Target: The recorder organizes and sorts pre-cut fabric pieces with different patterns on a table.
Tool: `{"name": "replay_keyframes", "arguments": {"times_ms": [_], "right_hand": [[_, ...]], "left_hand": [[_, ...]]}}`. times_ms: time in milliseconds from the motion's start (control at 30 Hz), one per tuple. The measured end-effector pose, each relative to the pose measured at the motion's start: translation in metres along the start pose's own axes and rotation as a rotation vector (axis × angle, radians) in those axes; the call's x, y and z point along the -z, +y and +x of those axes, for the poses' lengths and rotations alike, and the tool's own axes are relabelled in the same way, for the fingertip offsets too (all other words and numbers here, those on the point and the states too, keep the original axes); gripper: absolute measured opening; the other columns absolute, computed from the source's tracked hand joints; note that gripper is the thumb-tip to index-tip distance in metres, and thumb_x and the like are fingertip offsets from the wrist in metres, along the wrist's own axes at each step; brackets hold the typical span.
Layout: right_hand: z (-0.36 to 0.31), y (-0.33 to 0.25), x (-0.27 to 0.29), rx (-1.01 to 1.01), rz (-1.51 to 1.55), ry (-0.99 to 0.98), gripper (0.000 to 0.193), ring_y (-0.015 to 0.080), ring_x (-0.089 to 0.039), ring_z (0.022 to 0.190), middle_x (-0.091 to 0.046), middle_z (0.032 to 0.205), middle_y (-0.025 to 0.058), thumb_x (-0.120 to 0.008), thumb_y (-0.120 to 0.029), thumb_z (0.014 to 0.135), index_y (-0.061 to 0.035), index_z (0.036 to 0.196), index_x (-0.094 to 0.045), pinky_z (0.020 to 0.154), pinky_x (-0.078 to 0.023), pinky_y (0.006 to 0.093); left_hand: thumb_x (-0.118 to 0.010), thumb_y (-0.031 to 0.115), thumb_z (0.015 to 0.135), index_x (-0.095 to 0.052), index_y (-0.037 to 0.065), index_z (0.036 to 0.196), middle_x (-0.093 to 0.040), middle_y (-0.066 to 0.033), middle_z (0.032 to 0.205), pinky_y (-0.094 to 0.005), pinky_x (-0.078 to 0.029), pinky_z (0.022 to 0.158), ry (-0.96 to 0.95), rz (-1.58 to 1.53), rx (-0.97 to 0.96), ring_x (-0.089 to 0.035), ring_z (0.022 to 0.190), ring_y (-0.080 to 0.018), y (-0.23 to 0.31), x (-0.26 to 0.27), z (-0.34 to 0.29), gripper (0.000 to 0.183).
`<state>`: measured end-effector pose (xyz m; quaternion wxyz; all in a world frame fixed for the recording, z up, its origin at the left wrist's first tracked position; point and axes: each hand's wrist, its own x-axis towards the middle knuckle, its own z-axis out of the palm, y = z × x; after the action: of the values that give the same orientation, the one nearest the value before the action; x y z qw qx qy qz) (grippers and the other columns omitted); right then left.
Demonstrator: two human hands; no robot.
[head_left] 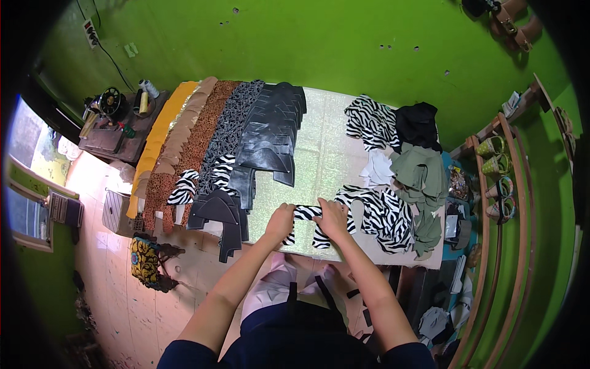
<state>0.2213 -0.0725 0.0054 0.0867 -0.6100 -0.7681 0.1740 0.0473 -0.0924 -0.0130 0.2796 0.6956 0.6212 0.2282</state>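
Near the table's front edge I hold a zebra-print fabric piece (306,213), a cut U-shape with two legs hanging down toward me. My left hand (281,223) is closed on its left corner. On the right corner, my right hand (332,219) is closed too, thumb toward the middle. Just right of that hand lies a loose pile of zebra-print pieces (387,221). To the left, dark curved cut pieces (216,212) sit stacked at the table edge, beside two small zebra-print pieces (183,188). My fingertips are partly hidden.
Overlapping rows of black pieces (270,129), leopard-print pieces (206,123) and yellow material (157,135) cover the table's left side. Olive fabric (420,172) and black fabric (416,125) lie at right. A sewing machine (110,101) stands far left; a wooden shoe rack (491,203) lines the right wall.
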Motion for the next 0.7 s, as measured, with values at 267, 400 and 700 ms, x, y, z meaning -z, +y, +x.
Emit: {"name": "replay_keyframes", "arguments": {"times_ms": [267, 400, 700], "right_hand": [[0.012, -0.013, 0.008, -0.11, -0.017, -0.153, 0.038, 0.0264, -0.05, 0.097, -0.053, 0.096, 0.0089, -0.073, -0.023, 0.066, -0.0084, 0.096, -0.054, 0.083, -0.034, 0.042], [0.019, -0.009, 0.01, -0.021, 0.09, -0.3, 0.032, 0.0294, -0.06, 0.082, -0.061, 0.085, 0.0142, -0.066, -0.015, 0.072, -0.0079, 0.098, -0.048, 0.076, -0.04, 0.0418], [0.056, -0.021, 0.01, 0.028, 0.852, -0.168, 0.028, 0.0113, -0.049, 0.075, -0.053, 0.084, 0.0023, -0.063, -0.003, 0.074, -0.0064, 0.098, -0.048, 0.07, -0.04, 0.0251]], "left_hand": [[-0.064, 0.014, 0.072, -0.051, 0.0, 0.107, -0.048, -0.0144, 0.091, -0.0357, -0.042, 0.073, 0.129, 0.249, -0.089, -0.049, 0.087, -0.0285, 0.0, 0.002, -0.015, 0.04], [-0.07, 0.019, 0.067, -0.051, 0.0, 0.104, -0.046, -0.015, 0.096, -0.0365, -0.042, 0.075, 0.12, 0.208, -0.117, -0.047, 0.09, -0.0303, -0.007, 0.006, -0.007, 0.045], [-0.066, 0.018, 0.074, -0.04, -0.003, 0.12, -0.045, -0.0215, 0.105, -0.037, -0.041, 0.087, -0.027, -0.243, 0.15, -0.049, 0.099, -0.0339, -0.032, 0.025, 0.021, 0.056]]}}
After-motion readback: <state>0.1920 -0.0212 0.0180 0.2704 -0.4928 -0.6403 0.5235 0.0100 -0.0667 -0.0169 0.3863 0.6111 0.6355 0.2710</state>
